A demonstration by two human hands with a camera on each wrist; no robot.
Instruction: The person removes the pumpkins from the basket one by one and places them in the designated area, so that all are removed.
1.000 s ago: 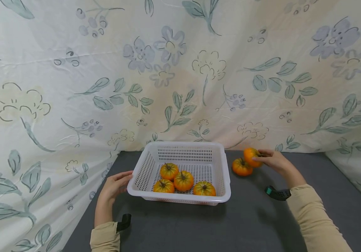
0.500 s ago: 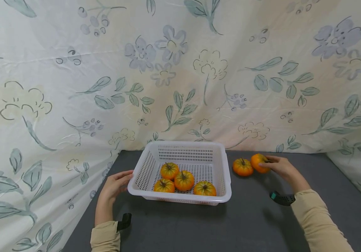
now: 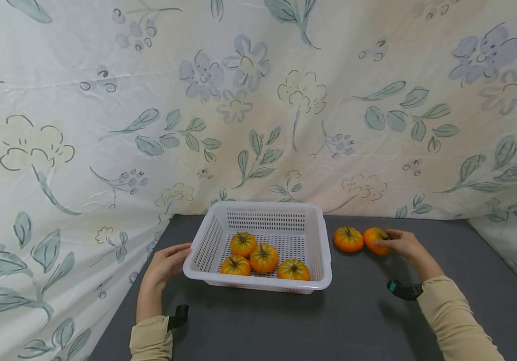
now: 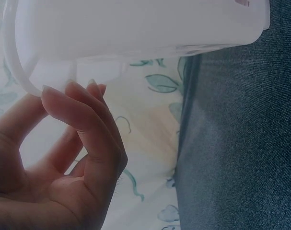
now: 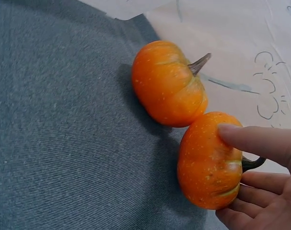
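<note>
Pumpkin (image 5: 205, 165) in right hand (image 3: 407, 246), basket (image 4: 135, 26) with small reddish mark (image 4: 242, 2), unclear

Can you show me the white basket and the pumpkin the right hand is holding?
White basket (image 3: 258, 281), head view: on its front rim.
Held pumpkin (image 5: 207, 165), right wrist view: on its orange side.

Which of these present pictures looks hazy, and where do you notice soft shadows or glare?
Left wrist view: hazy and low in contrast, the white basket pale, nearly without detail; head view: soft shadow on the table along the basket's near side; right wrist view: clearer, soft shadows left of both pumpkins, a pale patch, possibly glare, on the gripped one.
</note>
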